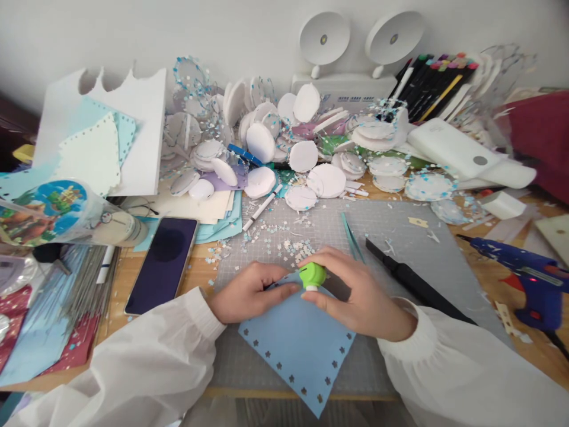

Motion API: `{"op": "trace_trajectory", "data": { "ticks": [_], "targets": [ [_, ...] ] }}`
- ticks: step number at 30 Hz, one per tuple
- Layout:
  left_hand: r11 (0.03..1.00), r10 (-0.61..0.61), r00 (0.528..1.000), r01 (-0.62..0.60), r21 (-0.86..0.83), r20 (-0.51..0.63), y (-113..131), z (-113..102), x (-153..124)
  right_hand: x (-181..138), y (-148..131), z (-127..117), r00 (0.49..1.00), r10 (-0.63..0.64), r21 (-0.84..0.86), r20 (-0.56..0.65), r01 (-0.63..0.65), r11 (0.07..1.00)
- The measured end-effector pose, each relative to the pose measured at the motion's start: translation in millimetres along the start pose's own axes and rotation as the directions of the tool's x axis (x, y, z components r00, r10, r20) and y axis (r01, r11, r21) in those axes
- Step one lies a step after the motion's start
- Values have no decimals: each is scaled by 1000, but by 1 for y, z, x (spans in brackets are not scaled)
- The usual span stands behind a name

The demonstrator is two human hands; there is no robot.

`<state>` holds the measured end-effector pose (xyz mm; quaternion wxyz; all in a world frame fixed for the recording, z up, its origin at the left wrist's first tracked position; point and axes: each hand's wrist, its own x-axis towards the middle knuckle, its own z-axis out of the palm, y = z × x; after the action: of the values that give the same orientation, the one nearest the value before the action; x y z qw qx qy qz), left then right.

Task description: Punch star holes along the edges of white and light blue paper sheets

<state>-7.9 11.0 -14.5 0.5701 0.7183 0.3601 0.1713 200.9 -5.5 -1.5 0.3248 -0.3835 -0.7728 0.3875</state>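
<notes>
A sheet of blue paper [297,344] lies at an angle over the grey cutting mat, with flower-shaped holes along its edges. My left hand [255,290] pinches its far left edge between thumb and fingers. In my right hand [351,290] is a small green craft punch [312,274], gripped between thumb and fingers at the paper's far edge. The punch's jaw is partly hidden by my fingers. Beyond the hands, small punched paper flowers [296,249] are scattered on the mat.
Tweezers [351,237] and a black craft knife [413,281] lie on the cutting mat [444,261]. To the right is a blue glue gun [524,264]; to the left, a phone [162,265] and a plastic cup [57,210]. White paper discs [326,179] pile up behind.
</notes>
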Motion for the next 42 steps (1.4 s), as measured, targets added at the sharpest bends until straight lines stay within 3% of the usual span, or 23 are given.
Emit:
{"op": "trace_trajectory", "data": {
  "ticks": [13,29,36,39,42],
  "targets": [
    [1000,9,999,-10,21,41,1,0,-1,0,2,10,995,68,132,71,-76,988],
    [981,80,996,-72,181,-36,-2,8,-1,-1,-1,14,992,126,129,6,-126,984],
    [974,25,999,-18,224,-25,10,0,-7,-1,-4,11,993,119,161,-4,-116,980],
    [950,86,996,-90,300,29,19,-7,-8,-1,-5,11,994,113,157,3,-112,981],
    [890,183,983,-160,427,-12,20,-7,-8,-1,-9,15,995,93,157,22,-96,983]
  ]
}}
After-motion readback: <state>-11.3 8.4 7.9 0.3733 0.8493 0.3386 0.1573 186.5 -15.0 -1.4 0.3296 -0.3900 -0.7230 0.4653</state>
